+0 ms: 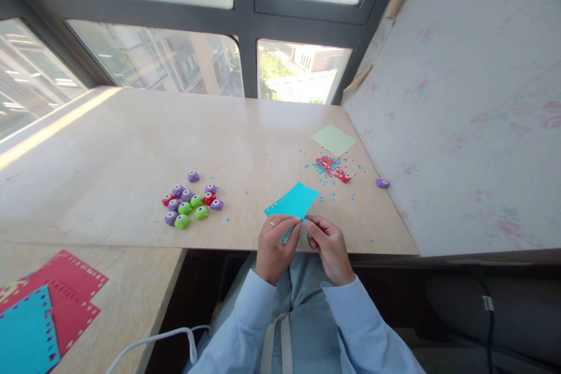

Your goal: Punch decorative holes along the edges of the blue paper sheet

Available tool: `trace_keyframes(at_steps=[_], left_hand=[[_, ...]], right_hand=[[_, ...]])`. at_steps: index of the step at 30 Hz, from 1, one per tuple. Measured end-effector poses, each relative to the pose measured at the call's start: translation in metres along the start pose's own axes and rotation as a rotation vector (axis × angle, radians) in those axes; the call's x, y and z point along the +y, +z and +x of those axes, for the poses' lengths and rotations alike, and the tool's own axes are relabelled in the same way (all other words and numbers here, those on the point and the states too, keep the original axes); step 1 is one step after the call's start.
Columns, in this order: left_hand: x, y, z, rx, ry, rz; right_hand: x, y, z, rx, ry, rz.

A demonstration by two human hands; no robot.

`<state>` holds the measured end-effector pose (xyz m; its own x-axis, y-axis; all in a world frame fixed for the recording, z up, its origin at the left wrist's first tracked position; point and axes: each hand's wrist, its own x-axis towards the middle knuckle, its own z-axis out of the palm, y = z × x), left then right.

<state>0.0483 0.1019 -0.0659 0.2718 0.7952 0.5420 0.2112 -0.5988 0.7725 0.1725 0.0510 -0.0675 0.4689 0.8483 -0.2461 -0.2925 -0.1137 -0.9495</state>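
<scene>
Pale stone windowsill counter [131,146] below dark-framed windows. Left hand [275,245] and right hand [329,247] pinching near edge of blue paper sheet [293,201] at counter's front edge; red object under right hand mostly hidden. Cluster of small paper punches [191,203] left; confetti pile [328,165] beyond. No legible writing.
</scene>
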Motion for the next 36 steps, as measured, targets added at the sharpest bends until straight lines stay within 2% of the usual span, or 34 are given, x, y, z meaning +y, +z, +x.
trace_keyframes(at_steps=[20,29,36], left_hand=[[0.003,0.005,-0.005,-0.02,-0.038,0.017],[0.009,0.002,-0.002,-0.048,-0.141,-0.006],[0.006,0.0,-0.001,-0.049,-0.121,0.108]], right_hand=[[0.001,-0.005,-0.004,-0.009,-0.008,-0.05],[-0.01,-0.003,-0.006,-0.019,-0.189,-0.272],[-0.016,0.001,-0.01,-0.042,-0.279,-0.393]])
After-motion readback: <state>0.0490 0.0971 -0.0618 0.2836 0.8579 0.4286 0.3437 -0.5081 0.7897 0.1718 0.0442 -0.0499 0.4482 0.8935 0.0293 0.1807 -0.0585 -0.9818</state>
